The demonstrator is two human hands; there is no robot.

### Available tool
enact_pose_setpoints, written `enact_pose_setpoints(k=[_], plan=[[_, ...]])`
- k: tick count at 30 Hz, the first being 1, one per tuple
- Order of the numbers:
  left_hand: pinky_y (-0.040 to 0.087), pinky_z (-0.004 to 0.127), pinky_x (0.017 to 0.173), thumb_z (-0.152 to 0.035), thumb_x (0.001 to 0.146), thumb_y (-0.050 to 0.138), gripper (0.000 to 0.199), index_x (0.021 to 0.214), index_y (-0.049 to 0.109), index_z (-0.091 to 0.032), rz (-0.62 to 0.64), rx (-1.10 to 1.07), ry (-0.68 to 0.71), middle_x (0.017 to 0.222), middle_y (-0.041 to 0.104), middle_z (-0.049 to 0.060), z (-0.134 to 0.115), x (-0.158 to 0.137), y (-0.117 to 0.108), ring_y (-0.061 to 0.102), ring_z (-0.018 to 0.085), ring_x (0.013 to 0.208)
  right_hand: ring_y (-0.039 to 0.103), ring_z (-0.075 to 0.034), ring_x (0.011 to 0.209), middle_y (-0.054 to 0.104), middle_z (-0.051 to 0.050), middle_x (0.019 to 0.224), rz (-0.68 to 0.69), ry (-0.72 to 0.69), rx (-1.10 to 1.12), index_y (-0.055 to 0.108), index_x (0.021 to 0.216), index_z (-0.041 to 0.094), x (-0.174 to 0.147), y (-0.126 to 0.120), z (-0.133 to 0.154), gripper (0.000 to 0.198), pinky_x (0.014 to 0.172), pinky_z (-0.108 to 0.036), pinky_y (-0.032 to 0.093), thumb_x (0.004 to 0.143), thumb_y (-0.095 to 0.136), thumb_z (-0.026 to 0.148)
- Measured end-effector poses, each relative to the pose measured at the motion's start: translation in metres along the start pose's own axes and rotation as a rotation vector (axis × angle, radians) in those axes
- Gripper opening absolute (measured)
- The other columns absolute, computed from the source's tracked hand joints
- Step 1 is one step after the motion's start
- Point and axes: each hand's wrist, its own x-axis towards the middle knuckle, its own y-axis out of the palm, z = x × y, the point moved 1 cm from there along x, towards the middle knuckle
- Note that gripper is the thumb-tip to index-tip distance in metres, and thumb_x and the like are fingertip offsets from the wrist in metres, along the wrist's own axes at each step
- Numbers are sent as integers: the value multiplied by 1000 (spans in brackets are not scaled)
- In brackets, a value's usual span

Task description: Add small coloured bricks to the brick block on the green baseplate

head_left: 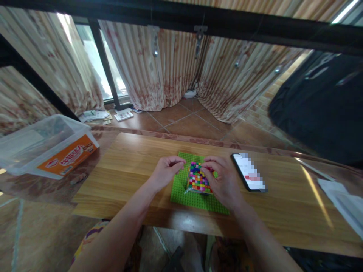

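On a green studded baseplate lies a block of small multicoloured toy bricks, with a shiny clear edge at its lower left. My left hand is over the plate's left edge, apart from the block, its thumb and index fingertips pinched together. Whatever may be between them is too small to make out. At the block's upper right, my right hand has its thumb and fingers drawn together over the bricks. It covers the block's right side, and I cannot tell what is between the fingertips.
A phone with a lit, partly blurred screen lies on the wooden table, right of the plate. White papers rest at the right end. A clear plastic bin with an orange label stands at the left. A dark bar crosses above.
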Motion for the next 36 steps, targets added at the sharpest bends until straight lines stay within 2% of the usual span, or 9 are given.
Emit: enact_pose_setpoints(k=[3,12,18,23,29,33,36], plan=[[35,21,53,-25,71,64,12,74,70,-14,-94,32,-37,59,60,-3,8,3,0,46,8,54,57,-22,102,66,-6,106,46,-30,-34,69,88,23,0,2,-1,13,91,-43,45,88,57,28],[37,20,52,-26,71,63,12,70,69,-15,-114,118,-8,58,60,-2,7,4,-3,48,8,53,56,-22,103,65,-6,106,38,-20,-38,70,84,24,1,11,1,14,92,-45,45,87,58,30],[37,19,43,-34,74,62,22,83,70,-16,-166,188,-60,65,61,-2,6,4,-23,45,7,47,57,-22,99,65,-6,103,5,30,22,70,80,25,2,15,0,13,90,-44,45,85,61,31],[43,21,52,-32,73,60,20,78,70,-15,-151,342,9,68,65,0,8,6,-43,55,11,57,58,-22,97,66,-5,102,-4,35,45,70,78,25,2,15,2,13,90,-44,45,84,61,32],[46,27,67,-27,78,54,22,81,72,-16,-107,696,36,76,72,3,5,3,-64,63,16,70,59,-20,98,65,-6,103,-26,77,94,68,79,23,3,12,-1,15,91,-43,45,85,59,34],[45,26,65,-25,79,54,21,84,73,-16,-18,811,41,78,73,4,4,-3,-70,62,16,70,59,-20,98,66,-7,102,-64,137,126,67,81,22,5,12,-3,17,93,-43,44,84,61,38],[42,24,60,-23,79,54,19,82,72,-17,60,841,26,75,71,3,2,-7,-68,61,15,66,58,-21,99,66,-7,102,-33,171,139,67,83,22,6,15,-3,19,93,-44,43,82,63,41]])
